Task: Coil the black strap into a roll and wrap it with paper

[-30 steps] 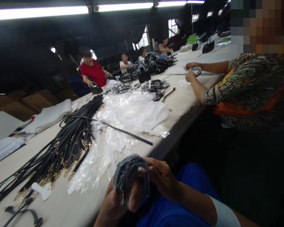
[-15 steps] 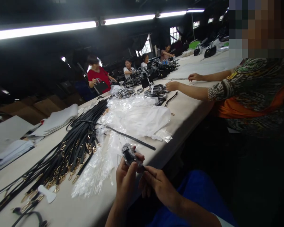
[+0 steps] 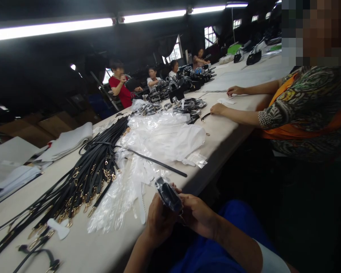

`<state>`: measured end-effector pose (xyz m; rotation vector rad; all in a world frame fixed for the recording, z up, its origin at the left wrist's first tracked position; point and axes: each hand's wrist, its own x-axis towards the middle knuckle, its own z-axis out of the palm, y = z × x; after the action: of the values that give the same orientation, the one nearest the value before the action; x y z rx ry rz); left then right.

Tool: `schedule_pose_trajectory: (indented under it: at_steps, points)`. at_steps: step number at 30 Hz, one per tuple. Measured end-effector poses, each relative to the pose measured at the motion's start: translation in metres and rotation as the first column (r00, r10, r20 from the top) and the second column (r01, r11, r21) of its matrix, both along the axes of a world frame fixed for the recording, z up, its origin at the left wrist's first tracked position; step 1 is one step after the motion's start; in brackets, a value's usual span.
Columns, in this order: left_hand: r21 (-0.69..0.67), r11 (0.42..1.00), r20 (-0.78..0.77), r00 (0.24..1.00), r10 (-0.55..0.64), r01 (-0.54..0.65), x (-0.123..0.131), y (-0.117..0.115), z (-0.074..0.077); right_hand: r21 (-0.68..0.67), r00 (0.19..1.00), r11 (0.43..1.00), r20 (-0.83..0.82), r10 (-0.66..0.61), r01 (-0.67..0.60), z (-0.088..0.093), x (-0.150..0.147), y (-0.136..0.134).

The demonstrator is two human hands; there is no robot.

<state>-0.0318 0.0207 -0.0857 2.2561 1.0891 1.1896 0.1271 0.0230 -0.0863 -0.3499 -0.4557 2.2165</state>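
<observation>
- Your left hand (image 3: 159, 220) has its fingers curled round a shiny black bundle in clear plastic (image 3: 169, 195), right by the cream table's (image 3: 102, 252) near edge
- Your right hand's (image 3: 199, 216) pinching its near end
- Gold-clasped black straps (image 3: 93, 167) piled left

Lit tubes (image 3: 155, 17) run overhead; windows (image 3: 210, 36) shine in the dark behind; boxes (image 3: 58, 123) stand beyond the long pale table (image 3: 102, 250)
</observation>
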Motion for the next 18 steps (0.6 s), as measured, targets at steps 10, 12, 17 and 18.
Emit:
schedule_pose_trajectory:
  at_steps: [10,12,17,18]
  points:
    - [0.345,0.932,-0.288,0.958,-0.008,0.111,-0.006,0.002,0.009,0.164,0.986,0.972,0.029,0.166,-0.169,0.005,0.020,0.010]
    - [0.391,0.914,-0.287,0.958,0.009,0.109,-0.005,0.001,0.010,0.240,0.989,0.959,0.049,0.141,-0.149,0.010,0.020,0.007]
    - [0.492,0.863,-0.348,0.935,0.069,0.119,-0.005,-0.001,0.001,0.107,0.992,0.986,-0.009,0.126,-0.125,0.006,0.017,0.005]
    - [0.489,0.863,-0.362,0.929,0.073,0.123,-0.006,-0.001,-0.002,0.040,0.989,0.989,-0.046,0.142,-0.140,0.003,0.017,0.005]
